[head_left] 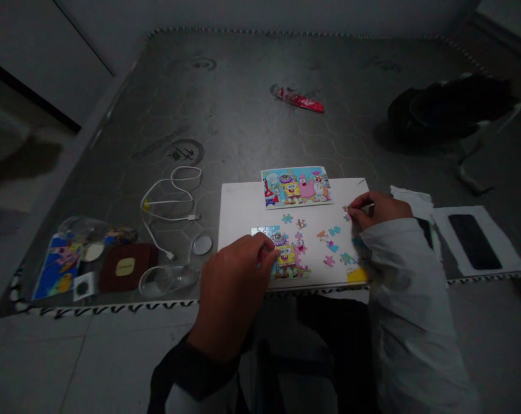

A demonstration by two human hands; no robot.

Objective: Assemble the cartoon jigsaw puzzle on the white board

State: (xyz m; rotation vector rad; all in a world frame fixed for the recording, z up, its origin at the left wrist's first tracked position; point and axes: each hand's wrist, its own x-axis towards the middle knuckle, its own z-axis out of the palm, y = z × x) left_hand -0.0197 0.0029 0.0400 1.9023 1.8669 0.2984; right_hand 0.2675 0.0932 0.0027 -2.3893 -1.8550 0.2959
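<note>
Setting: a grey patterned mattress (252, 115) is seen from above in dim light, with pale floor tiles at its near edge.
Board: a white board (243, 210) is laid flat on the mattress near its front edge and carries the puzzle things.
Partly built puzzle: a cartoon jigsaw (288, 259) is set at the near edge of the board; bright blue, yellow and pink are shown, its right edge is ragged where pieces are unjoined, and its left part is covered by the left hand.
Loose pieces: small pink, teal and orange pieces (329, 244) are scattered on the board to the right of the built part, apart from one another.
Reference picture: a printed cartoon card (295, 186) is placed at the far edge of the board, lying flat and slightly tilted.
Left hand: the left hand (234, 287) is laid over the left part of the jigsaw, fingers curled down onto it; whether anything is held in its grip cannot be told.
Right hand: the right hand (375, 208), in a pale sleeve, is rested at the right edge of the board; its grip is narrowed on a small puzzle piece (347, 211) pinched at the fingertips.
Left of board: a white cable (169, 201), a round lid (202, 244), a brown case (125, 267) and a clear bag (77, 253) are laid out.
Right of board: a dark phone (474, 241) is rested on white paper.
Far side: a red wrapper (299, 99) and a black bag (450, 109) are seen well apart.
</note>
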